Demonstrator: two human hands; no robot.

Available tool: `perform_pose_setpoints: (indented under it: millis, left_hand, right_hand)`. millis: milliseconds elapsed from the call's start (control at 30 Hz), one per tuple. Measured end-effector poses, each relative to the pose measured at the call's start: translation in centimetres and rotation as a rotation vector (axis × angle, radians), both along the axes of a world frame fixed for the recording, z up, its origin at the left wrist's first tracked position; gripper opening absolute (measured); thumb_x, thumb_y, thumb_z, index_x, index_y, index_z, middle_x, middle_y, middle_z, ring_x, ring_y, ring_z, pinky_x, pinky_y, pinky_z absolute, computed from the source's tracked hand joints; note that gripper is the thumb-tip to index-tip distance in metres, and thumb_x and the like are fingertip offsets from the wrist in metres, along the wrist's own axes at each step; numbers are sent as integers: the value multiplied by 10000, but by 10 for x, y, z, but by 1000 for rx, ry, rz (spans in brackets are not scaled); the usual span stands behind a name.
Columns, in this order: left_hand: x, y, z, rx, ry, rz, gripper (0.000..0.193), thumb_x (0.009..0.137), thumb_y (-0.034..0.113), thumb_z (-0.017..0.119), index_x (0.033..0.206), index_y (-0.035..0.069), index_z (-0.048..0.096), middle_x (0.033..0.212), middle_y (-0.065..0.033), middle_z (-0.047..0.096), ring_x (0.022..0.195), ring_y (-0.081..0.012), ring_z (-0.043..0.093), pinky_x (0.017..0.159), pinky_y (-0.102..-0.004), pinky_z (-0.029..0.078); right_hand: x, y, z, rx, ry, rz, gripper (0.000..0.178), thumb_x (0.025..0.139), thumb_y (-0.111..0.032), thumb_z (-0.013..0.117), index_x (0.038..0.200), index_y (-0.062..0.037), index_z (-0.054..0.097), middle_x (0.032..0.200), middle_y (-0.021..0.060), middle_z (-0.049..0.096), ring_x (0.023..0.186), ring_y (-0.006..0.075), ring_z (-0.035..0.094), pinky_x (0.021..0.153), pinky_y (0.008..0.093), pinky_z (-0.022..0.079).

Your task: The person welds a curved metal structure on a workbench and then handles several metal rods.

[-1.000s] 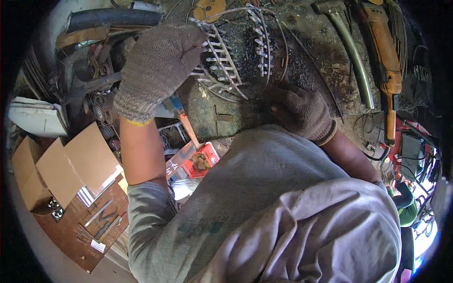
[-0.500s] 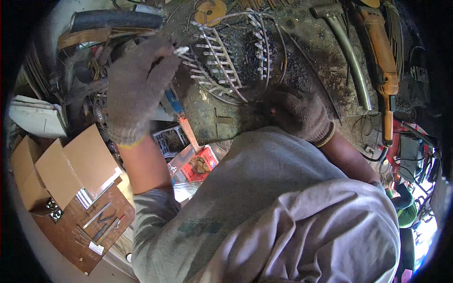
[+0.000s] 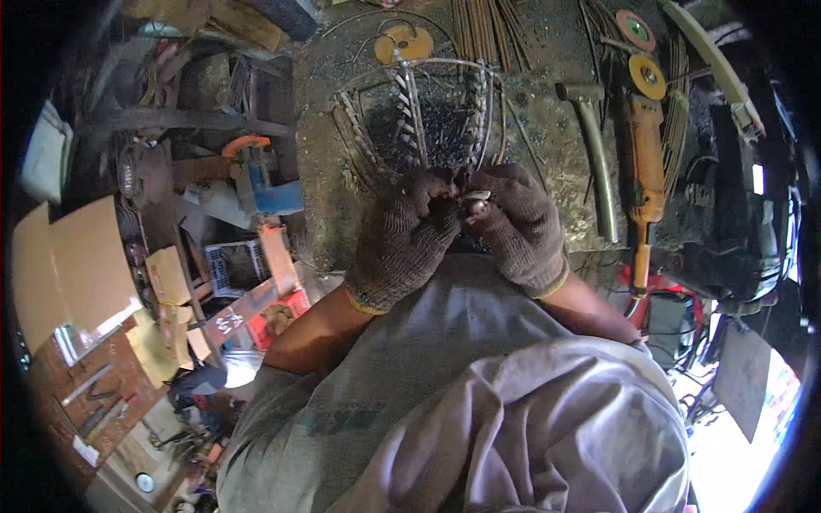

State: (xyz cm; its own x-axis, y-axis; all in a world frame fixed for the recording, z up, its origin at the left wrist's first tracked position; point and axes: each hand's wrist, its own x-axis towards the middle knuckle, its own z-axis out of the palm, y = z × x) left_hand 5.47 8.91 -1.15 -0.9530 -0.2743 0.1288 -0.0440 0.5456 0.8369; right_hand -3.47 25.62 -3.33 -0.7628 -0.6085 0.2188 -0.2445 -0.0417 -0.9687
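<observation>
Both my hands wear brown knit gloves and meet just in front of my body, at the near end of a curved metal rod frame [image 3: 416, 120]. The frame lies on the dark worktable [image 3: 329, 231], its bent rods lined with several short metal pieces. My left hand [image 3: 406, 235] is closed, its fingertips near the frame's end; what they pinch is hidden. Beside it my right hand [image 3: 523, 224] is closed too, with a small silvery metal piece [image 3: 476, 196] between thumb and fingers. The gloves hide where the piece and the frame meet.
A hammer [image 3: 596, 154] and an orange angle grinder [image 3: 646, 162] lie to the right. Toward the back are a yellow disc [image 3: 404, 44] and a bundle of thin rods [image 3: 492, 34]. Left of the table stand a blue tool [image 3: 272, 190] and cardboard [image 3: 77, 265].
My left hand has come from the far left of the frame, where it held a small pale piece, to meet my right hand. The view has shifted, and the right hand's fingers now show.
</observation>
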Motion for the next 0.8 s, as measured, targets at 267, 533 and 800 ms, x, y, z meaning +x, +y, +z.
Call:
perform_pose_setpoints:
  millis: [267, 533, 800]
  left_hand:
    - [3, -62, -13, -61, 65, 292, 234, 947, 262, 717, 1085, 74, 705, 1013, -155, 743, 931, -342, 726, 800, -415, 563]
    - [2, -186, -161, -806, -135, 437, 431, 1010, 335, 600, 1361, 85, 593, 1205, -185, 685, 1082, -362, 678, 907, -445, 550]
    - [6, -165, -130, -1037, -451, 217, 472, 1008, 270, 565, 1467, 161, 552, 1311, -108, 664, 1077, -306, 674, 882, -406, 568]
  right_hand:
    - [-45, -16, 21, 315, 394, -96, 218, 1008, -166, 607, 1103, 5, 702, 936, 166, 701, 784, 254, 683, 720, 364, 535]
    - [-94, -61, 54, 457, 760, 180, 221, 962, -247, 645, 1126, -127, 733, 962, 153, 730, 886, 367, 714, 787, 445, 581]
    - [-100, -73, 43, 479, 832, 246, 221, 941, -296, 672, 1068, -134, 753, 934, 123, 737, 876, 345, 723, 766, 441, 586]
